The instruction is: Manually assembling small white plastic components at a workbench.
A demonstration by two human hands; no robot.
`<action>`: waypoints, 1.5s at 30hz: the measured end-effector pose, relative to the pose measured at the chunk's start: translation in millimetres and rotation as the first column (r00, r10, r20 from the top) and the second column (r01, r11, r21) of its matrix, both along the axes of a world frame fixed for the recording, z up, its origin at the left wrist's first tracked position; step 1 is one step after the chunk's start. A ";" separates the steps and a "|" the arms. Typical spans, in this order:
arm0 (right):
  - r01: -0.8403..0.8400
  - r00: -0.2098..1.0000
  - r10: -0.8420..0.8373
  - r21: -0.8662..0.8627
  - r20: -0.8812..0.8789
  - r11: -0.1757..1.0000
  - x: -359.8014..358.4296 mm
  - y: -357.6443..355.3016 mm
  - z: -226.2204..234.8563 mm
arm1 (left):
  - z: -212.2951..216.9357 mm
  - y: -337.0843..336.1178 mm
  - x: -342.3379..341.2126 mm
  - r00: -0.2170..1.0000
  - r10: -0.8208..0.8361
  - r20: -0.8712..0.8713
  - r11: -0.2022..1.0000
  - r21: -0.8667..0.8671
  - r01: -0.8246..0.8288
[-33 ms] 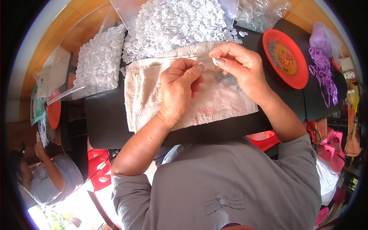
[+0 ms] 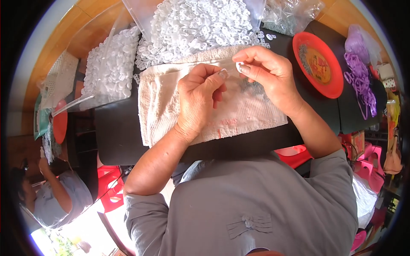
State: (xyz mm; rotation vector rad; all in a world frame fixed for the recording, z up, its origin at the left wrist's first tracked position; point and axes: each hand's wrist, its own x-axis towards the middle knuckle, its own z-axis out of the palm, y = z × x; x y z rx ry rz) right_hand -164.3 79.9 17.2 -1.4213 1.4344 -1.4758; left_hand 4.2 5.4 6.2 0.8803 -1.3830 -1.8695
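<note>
My right hand [image 2: 267, 72] pinches a small white plastic piece [image 2: 238, 67] between thumb and forefinger, above a beige towel [image 2: 171, 106] spread on the black table [image 2: 115, 136]. My left hand [image 2: 200, 96] is just left of it, its thumb and forefinger pinched together with the tips close to the piece. Whether they hold anything is too small to tell. Small grey metal bits [image 2: 253, 87] lie on the towel under my right hand. A large heap of white plastic pieces [image 2: 200, 25] lies just beyond the towel.
A clear bag of white pieces [image 2: 109, 68] lies at the left. A red plate [image 2: 318, 64] with small metal bits and purple bands [image 2: 358, 72] are at the right. Another person [image 2: 55, 196] sits at the lower left beside a red stool [image 2: 109, 187].
</note>
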 end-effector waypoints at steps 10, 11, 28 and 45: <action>-0.044 0.998 0.044 0.007 0.040 0.999 2.3 1.1 -0.2 | -0.9 2.6 0.5 1.000 -0.024 0.001 0.997 -0.075 0.024; -0.046 0.998 0.046 0.007 0.040 0.999 2.8 1.2 -0.2 | -0.9 2.8 1.0 1.000 -0.022 0.005 0.996 -0.083 0.022; -0.059 0.981 0.028 0.158 0.193 0.986 5.8 -1.5 1.8 | -1.3 3.7 0.3 0.998 -0.015 -0.055 0.998 -0.057 0.012; -0.070 0.990 0.045 0.183 0.137 0.981 3.4 0.3 1.3 | -2.0 5.1 -0.6 0.997 0.003 -0.077 0.999 -0.035 -0.006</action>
